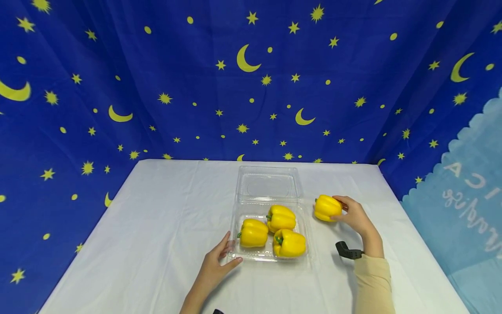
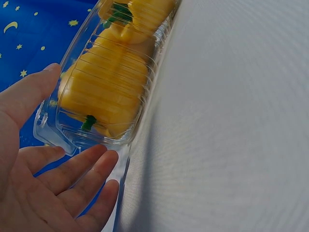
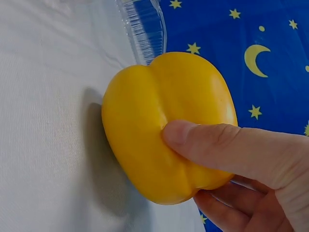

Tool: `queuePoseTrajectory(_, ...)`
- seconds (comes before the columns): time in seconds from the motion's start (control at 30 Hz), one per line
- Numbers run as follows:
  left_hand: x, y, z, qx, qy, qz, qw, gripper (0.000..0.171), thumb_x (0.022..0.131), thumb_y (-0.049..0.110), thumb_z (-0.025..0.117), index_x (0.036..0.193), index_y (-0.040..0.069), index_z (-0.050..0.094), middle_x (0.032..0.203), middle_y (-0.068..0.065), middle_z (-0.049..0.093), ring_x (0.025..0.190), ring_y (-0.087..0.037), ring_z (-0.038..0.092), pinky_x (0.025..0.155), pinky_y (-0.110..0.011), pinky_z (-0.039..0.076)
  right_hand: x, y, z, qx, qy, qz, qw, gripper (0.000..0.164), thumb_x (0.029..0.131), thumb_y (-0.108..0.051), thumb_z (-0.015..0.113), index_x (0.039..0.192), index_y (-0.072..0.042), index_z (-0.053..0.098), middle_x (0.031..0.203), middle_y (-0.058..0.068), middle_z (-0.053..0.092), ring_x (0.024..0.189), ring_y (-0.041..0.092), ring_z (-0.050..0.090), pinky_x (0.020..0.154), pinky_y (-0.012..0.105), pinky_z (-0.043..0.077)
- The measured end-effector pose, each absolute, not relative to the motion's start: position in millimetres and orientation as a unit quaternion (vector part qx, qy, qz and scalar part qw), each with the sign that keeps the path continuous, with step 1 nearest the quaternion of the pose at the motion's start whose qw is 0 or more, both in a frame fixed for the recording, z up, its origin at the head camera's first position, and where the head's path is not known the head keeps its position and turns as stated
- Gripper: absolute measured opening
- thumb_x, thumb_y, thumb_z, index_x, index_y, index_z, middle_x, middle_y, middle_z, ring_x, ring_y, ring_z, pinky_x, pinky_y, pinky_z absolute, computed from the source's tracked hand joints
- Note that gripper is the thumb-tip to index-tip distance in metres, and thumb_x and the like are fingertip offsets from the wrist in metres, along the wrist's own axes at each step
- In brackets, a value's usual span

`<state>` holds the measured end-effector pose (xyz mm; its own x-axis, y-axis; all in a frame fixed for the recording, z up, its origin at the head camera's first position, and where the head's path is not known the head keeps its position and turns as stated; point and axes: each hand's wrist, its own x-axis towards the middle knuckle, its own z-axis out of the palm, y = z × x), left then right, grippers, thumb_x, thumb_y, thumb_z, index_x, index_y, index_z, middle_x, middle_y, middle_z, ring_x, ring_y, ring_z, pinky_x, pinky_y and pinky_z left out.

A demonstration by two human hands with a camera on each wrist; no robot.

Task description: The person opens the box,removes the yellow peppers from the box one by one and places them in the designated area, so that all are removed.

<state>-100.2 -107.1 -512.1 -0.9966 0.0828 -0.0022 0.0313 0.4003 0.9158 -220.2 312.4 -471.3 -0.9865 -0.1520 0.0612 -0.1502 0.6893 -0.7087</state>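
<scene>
A clear plastic clamshell container (image 1: 270, 258) lies with its lid (image 1: 268, 183) folded back. In it sit three yellow bell peppers: one at left (image 1: 253, 233), one behind (image 1: 281, 218) and one at front right (image 1: 289, 243). My left hand (image 1: 215, 267) is at the container's front left corner, thumb and fingers spread around it; the left wrist view shows the fingers (image 2: 99, 162) fairly straight near the wall. Right of the container, my right hand (image 1: 354, 216) grips a fourth yellow bell pepper (image 3: 164, 101), thumb against its side. Whether that pepper touches the table cannot be told.
A white cloth covers the table (image 1: 164, 244). Behind and beside it hangs a blue curtain (image 1: 204, 87) with yellow moons and stars. A light blue panel with lettering (image 1: 466, 209) hangs at the right. A black wrist mount (image 1: 348, 251) sits on my right wrist.
</scene>
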Motion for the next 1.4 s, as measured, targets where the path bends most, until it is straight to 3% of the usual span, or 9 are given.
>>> queuePoseTrajectory(0.4, -100.7, -107.1, -512.9, 0.029, 0.834, 0.55, 0.033, 0.081, 0.079, 0.029, 0.077, 0.146, 0.009, 0.037, 0.132, -0.011, 0.061, 0.115, -0.024, 0.062, 0.099, -0.041, 0.05, -216.1, 318.5, -472.1, -0.082, 0.924, -0.373, 0.032, 0.069, 0.076, -0.002, 0.075, 0.134, 0.015, 0.041, 0.134, 0.036, 0.046, 0.123, 0.05, 0.047, 0.105, 0.059, 0.04)
queuePoseTrajectory(0.67, -101.0, -106.9, -513.3, 0.03, 0.835, 0.548, 0.032, 0.081, 0.079, 0.029, 0.077, 0.147, 0.01, 0.037, 0.131, -0.01, 0.061, 0.115, -0.024, 0.062, 0.099, -0.04, 0.05, -213.1, 321.2, -464.2, -0.076, 0.925, -0.367, 0.055, 0.078, 0.077, -0.015, 0.078, 0.138, 0.012, 0.038, 0.139, 0.035, 0.042, 0.128, 0.051, 0.041, 0.108, 0.058, 0.037)
queuePoseTrajectory(1.07, -100.3, -107.2, -513.4, 0.029, 0.835, 0.549, 0.034, 0.082, 0.079, 0.03, 0.077, 0.146, 0.01, 0.037, 0.131, -0.01, 0.061, 0.115, -0.023, 0.062, 0.098, -0.038, 0.051, -216.1, 308.5, -457.6, -0.056, 0.916, -0.397, 0.018, 0.087, 0.081, -0.027, 0.076, 0.144, 0.01, 0.028, 0.142, 0.031, 0.043, 0.133, 0.046, 0.038, 0.111, 0.055, 0.034)
queuePoseTrajectory(1.4, -101.2, -107.5, -511.7, 0.034, 0.837, 0.545, 0.028, 0.08, 0.08, 0.028, 0.077, 0.146, 0.007, 0.037, 0.13, -0.013, 0.061, 0.114, -0.027, 0.062, 0.097, -0.039, 0.051, -221.4, 284.3, -458.7, -0.079, 0.908, -0.411, -0.016, 0.078, 0.082, -0.017, 0.075, 0.144, 0.007, 0.034, 0.141, 0.027, 0.046, 0.132, 0.041, 0.043, 0.112, 0.054, 0.034)
